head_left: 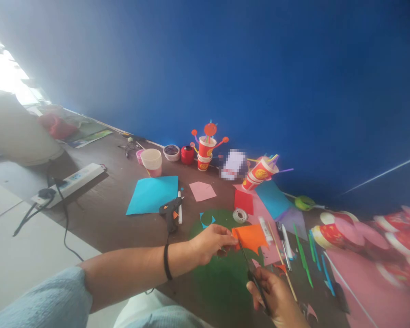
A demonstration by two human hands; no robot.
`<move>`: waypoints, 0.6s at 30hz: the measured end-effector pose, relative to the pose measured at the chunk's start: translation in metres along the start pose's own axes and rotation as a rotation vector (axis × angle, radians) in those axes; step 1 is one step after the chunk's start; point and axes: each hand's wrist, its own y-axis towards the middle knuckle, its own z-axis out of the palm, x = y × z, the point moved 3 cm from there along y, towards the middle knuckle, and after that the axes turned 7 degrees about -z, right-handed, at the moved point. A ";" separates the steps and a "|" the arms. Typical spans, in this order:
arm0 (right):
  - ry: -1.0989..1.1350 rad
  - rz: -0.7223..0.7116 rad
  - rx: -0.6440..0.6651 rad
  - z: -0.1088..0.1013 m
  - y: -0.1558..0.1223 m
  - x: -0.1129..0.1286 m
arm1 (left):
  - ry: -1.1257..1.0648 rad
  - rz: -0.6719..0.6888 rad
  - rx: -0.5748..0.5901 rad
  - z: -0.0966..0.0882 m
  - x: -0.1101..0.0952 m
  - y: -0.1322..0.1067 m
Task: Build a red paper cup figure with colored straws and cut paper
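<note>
My left hand (213, 243) pinches the left edge of a piece of orange paper (251, 236), whose lower right side has curved cut-outs. In my right hand (275, 291) is a pair of scissors (250, 269), fingers wrapped round the dark handles. The blades point up and left, touching the orange paper close to my left fingertips; whether they are parted is hard to tell. Beneath both hands lies a round green mat (218, 278). A roll of tape (240, 215) sits just beyond the paper, beside a red paper square (243, 202).
A black glue gun (171, 213) lies left of the mat, near blue paper (153, 195). Decorated paper cups (205, 152) stand by the blue wall. Several straws and pens (302, 255) lie at right. A power strip (70, 184) with cables is at left.
</note>
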 end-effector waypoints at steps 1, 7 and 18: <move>0.003 0.005 -0.006 0.000 0.001 -0.001 | -0.008 0.003 -0.007 0.001 0.000 0.000; 0.023 -0.022 0.056 -0.002 0.002 -0.006 | -0.016 0.026 -0.020 0.002 -0.001 0.000; 0.055 -0.019 0.100 -0.008 0.002 -0.017 | -0.013 0.048 -0.003 0.001 0.003 0.005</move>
